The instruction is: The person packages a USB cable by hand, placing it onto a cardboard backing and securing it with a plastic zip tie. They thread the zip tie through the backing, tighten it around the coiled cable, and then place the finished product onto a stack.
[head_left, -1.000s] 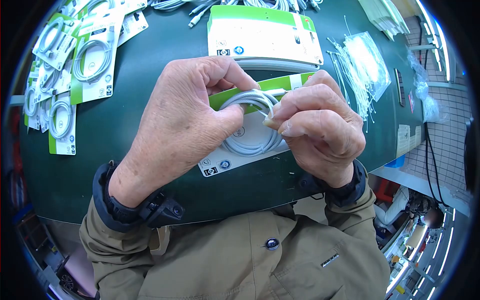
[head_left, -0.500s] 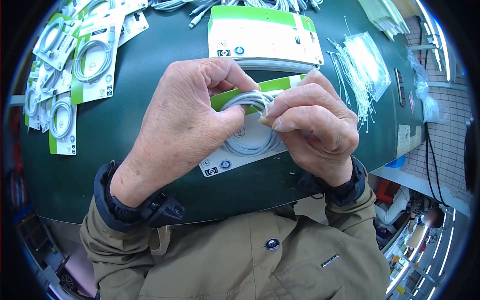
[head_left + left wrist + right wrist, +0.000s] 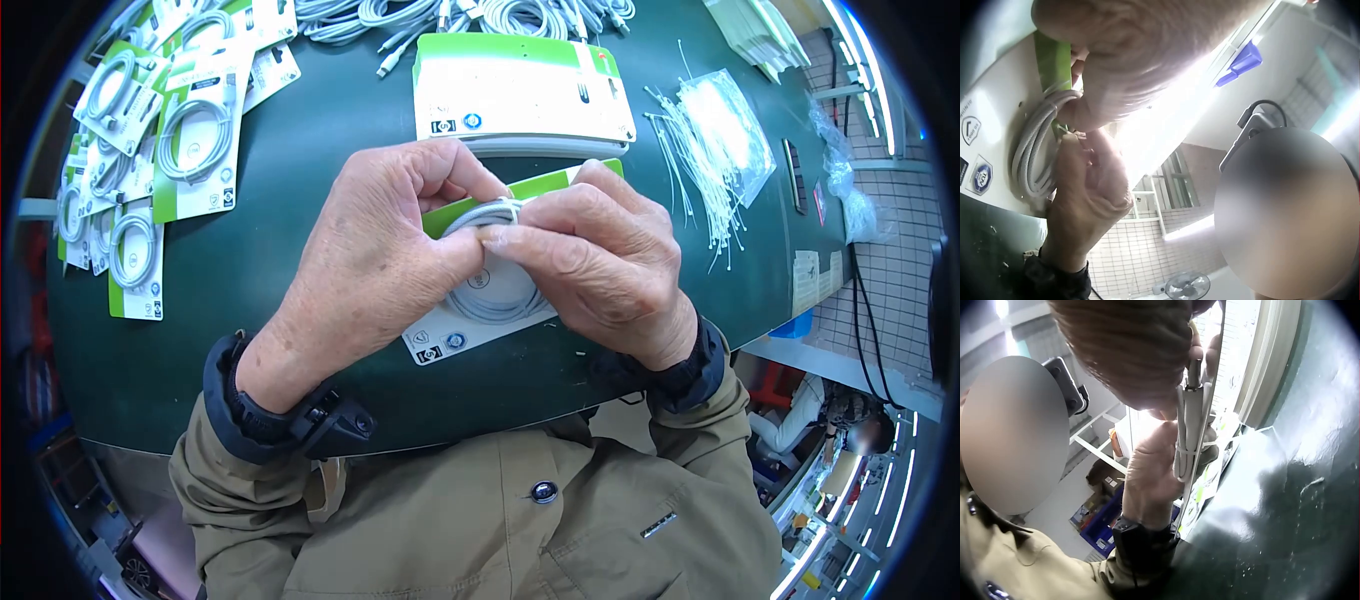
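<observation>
A coiled pale grey cable (image 3: pixel 487 308) lies against a white and green packaging card (image 3: pixel 432 335) in front of the person. My left hand (image 3: pixel 365 235) grips card and coil at the upper left, thumb in front and fingers partly hidden behind. Around the top of the coil runs a thin white tie (image 3: pixel 515 208). With thumb and index finger together beside the left thumb, my right hand (image 3: pixel 610 265) pinches the end of the tie; the pinched part is hidden. In the right wrist view, a white band crosses the cable strands (image 3: pixel 1189 437), and a metal plug shows above.
Behind the hands stands a stack of green and white cards (image 3: pixel 520 95). Loose white ties (image 3: pixel 705 165) spill from a plastic bag at right. Carded cables (image 3: pixel 195 140) pile up at left, and bare cables (image 3: pixel 400 12) lie along the back.
My right hand has moved left across the coil, up to the left thumb, with the tie's end. The left hand keeps its hold. The head view has tilted slightly.
</observation>
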`<state>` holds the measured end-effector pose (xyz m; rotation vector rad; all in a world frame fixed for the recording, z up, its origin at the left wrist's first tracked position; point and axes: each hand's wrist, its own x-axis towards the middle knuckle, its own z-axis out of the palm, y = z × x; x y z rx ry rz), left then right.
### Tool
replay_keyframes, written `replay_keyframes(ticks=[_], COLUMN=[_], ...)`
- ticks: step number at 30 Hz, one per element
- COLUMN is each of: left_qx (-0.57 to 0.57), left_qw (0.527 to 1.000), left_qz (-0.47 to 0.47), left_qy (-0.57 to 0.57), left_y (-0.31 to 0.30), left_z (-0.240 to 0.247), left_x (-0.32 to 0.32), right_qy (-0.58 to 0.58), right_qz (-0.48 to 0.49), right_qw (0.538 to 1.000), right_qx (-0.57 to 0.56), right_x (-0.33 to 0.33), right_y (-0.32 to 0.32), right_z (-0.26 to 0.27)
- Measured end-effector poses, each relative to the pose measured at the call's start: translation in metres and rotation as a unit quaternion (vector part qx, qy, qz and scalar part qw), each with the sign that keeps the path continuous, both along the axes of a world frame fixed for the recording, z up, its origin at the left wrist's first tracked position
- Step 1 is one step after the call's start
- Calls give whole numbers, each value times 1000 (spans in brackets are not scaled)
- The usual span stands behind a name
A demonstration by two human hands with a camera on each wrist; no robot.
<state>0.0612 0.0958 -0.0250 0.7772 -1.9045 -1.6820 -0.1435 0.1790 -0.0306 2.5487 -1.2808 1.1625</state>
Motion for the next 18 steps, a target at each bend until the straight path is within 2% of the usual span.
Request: replay_keyframes(ticks=[6, 14, 17, 18], left_qx=[26, 30, 16, 10], left_qw=[1000, 999, 1000, 1000], left_qz=[-6, -17, -10, -7], left_qy=[-1, 2, -12, -20], left_y=[-2, -1, -3, -4], left_z=[3, -3, 2, 4], left_x=[1, 0, 1, 1], right_qy=[-2, 74, 21, -39], right_qz=[26, 8, 10, 5], right_qw=[1000, 997, 1000, 999], right_qx=[5, 27, 6, 20], right_x=[-3, 2, 0, -4], right_y=[-1, 8, 3, 2], right_z=[5, 14, 9, 13])
